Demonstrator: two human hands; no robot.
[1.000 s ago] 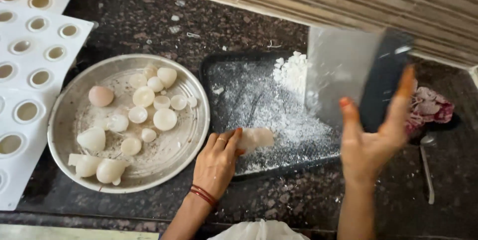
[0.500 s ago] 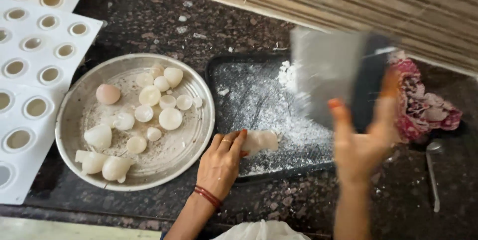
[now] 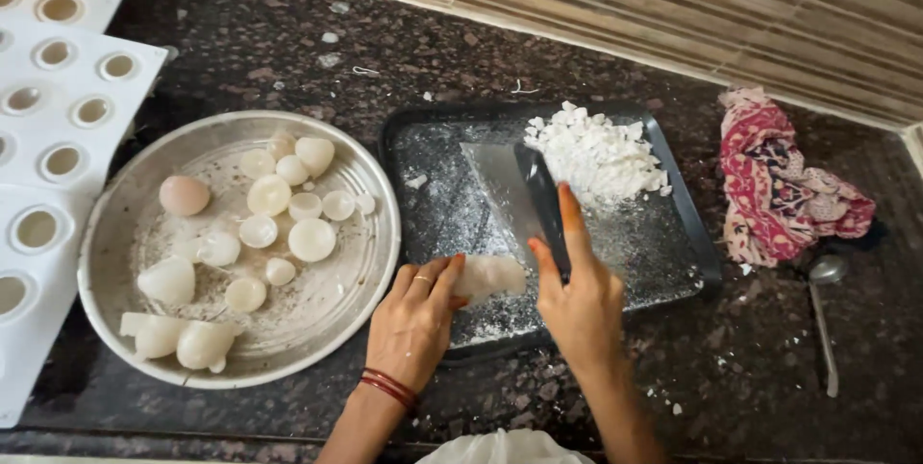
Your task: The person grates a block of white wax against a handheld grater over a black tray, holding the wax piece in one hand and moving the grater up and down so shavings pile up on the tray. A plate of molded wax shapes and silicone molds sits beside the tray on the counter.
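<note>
1. On the near part of the dark baking tray point(image 3: 687, 224), my left hand point(image 3: 415, 320) pins down a pale waxy block point(image 3: 490, 276); my fingers are curled together over its left end, pressing it against the tray floor.
2. My right hand point(image 3: 577, 300) grips a flat metal scraper point(image 3: 510, 197), thumb and forefinger clamped along its dark handle edge, the blade tilted and resting on the tray just beyond the block.
3. At the tray's far right corner sits a heap of white shavings point(image 3: 596, 151), and a thin dusting of the same stuff covers the tray floor around the blade.
4. I judge the step in hand to be shaving the block: blade set down, block held, shavings already piled.
5. The next move, as I read it, calls for a steady hold on the block, with my left fingertips kept clear of the blade's edge, since the two hands sit just beside each other.
6. Left of the tray stands a round metal plate point(image 3: 365, 262) holding pale moulded half-spheres point(image 3: 311, 239) and one pinkish one.
7. Further left of the tray lie white mould sheets point(image 3: 58, 89); right of it, a crumpled red patterned cloth point(image 3: 779, 180) and a spoon point(image 3: 825, 272).
</note>
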